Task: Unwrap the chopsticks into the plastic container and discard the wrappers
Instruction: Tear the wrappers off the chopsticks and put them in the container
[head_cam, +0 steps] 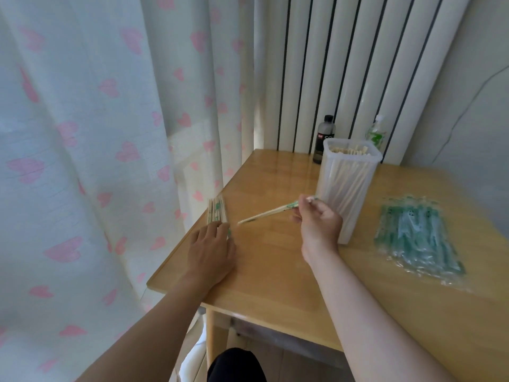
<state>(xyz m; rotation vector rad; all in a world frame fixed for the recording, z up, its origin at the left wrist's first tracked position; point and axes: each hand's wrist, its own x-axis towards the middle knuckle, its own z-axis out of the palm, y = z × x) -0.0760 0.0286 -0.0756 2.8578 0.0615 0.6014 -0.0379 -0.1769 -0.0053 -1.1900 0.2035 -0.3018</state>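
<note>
A small stack of wrapped chopsticks (217, 209) lies at the left edge of the wooden table (275, 266). My left hand (210, 252) rests flat on the near end of that stack, fingers straight. My right hand (319, 220) pinches one wrapped pair of chopsticks (268, 213) by its right end, held just above the table and pointing left. Right behind that hand stands a tall translucent plastic container (347, 186) holding several bare chopsticks. A heap of clear and green empty wrappers (416, 238) lies on the table at the right.
A dark bottle (325, 139) and a clear bottle with a green label (376, 135) stand at the table's far edge by the radiator. A heart-patterned curtain (96, 161) hangs close along the table's left side. My dark-clothed knee (237, 365) shows under the near edge.
</note>
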